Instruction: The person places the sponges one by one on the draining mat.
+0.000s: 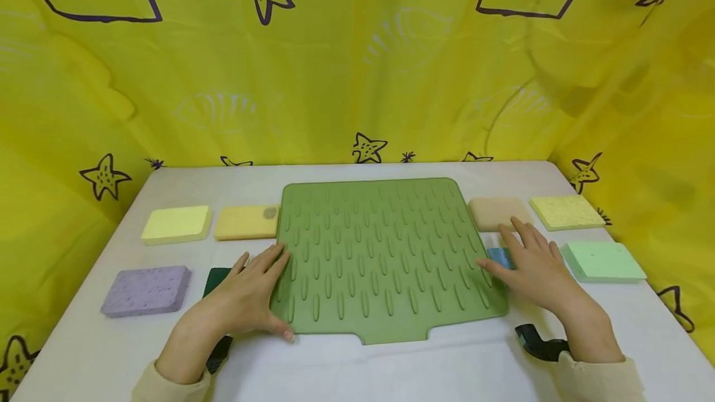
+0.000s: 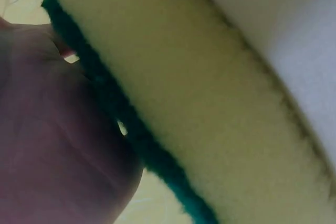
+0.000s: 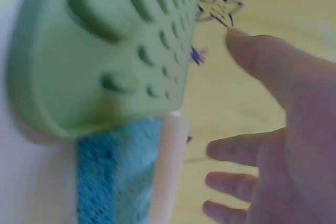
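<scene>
A light green silicone mat (image 1: 377, 259) with raised ridges and a tab at its front edge lies mid-table. My left hand (image 1: 246, 299) is at its left edge, fingers spread, fingertips overlapping the mat. Beneath that hand is a sponge with a dark green scouring side (image 1: 215, 279); the left wrist view shows its thick pale yellow foam (image 2: 184, 87) close up. My right hand (image 1: 539, 268) hovers with spread fingers by the mat's right edge, its thumb over the ridges. Partly covered by the mat and this hand is a blue sponge (image 1: 500, 257), clearer in the right wrist view.
To the left sit a pale yellow sponge (image 1: 177, 224), an orange-yellow one (image 1: 246, 223) and a purple one (image 1: 146, 291). On the right are a beige sponge (image 1: 497, 213), a speckled yellow one (image 1: 566, 212) and a mint green one (image 1: 604, 261). A yellow curtain (image 1: 335, 79) surrounds the white table.
</scene>
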The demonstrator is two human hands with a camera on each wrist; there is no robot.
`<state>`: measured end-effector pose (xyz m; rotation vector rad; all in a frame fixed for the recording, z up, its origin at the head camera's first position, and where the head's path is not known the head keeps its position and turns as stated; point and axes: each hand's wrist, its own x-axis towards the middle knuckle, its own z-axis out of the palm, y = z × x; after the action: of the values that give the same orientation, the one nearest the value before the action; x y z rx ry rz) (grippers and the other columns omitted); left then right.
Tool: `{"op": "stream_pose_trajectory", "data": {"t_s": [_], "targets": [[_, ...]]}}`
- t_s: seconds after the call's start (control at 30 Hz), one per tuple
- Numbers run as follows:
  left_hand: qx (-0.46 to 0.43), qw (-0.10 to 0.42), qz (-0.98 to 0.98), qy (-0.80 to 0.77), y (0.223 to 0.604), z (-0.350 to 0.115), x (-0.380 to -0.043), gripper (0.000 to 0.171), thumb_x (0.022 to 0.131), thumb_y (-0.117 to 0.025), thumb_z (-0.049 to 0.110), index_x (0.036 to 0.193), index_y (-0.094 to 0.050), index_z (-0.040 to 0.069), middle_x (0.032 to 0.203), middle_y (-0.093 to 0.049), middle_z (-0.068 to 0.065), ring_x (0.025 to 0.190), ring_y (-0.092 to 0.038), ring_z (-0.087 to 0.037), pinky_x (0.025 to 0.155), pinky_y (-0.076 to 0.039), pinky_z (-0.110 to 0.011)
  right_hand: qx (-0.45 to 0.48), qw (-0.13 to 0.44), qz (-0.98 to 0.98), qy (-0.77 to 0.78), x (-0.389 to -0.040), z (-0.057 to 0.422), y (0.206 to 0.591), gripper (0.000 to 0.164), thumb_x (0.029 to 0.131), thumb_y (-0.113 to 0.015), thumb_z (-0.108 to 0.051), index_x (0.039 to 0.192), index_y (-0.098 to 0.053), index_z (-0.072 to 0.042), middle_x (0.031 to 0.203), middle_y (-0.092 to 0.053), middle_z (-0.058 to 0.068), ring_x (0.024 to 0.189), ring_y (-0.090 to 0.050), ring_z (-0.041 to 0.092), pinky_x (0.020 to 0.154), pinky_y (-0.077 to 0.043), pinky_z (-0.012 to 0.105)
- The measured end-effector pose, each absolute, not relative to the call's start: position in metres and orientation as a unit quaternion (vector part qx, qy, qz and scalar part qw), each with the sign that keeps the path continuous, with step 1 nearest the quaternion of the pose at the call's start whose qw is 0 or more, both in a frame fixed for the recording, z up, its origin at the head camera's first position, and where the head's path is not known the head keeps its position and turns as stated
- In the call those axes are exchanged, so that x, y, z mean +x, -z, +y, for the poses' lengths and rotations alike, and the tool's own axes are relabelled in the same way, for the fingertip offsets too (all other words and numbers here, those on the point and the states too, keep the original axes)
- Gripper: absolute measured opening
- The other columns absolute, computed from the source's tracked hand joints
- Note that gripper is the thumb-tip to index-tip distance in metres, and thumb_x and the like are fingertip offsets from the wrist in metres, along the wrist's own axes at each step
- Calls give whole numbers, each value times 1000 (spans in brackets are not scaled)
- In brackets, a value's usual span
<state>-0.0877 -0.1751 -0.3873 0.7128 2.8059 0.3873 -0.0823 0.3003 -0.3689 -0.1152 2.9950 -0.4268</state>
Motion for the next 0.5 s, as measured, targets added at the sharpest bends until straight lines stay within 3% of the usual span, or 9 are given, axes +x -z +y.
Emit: {"op": "stream_pose_trajectory", "data": {"t_s": [0.27,0.5], "targets": [[238,116,957,-121,386,-171,-87,138,48,-79,76,151,-34,-4,161,-27,-23,146,-31,-41,118,-20,-66,12,98,986,135,-81,325,372,98,95,-49,-64,151,-23,12,154,-8,43,135,-10,68,101,-13,83],[233,126,959,-105,384,-169,-90,139,47,-81,73,151,-33,-6,161,-27,-23,147,-30,-41,117,-24,-66,18,120,984,132,-82,327,374,95,93,-51,-65,150,-29,8,152,-11,43,132,-13,69,99,-18,83]]}}
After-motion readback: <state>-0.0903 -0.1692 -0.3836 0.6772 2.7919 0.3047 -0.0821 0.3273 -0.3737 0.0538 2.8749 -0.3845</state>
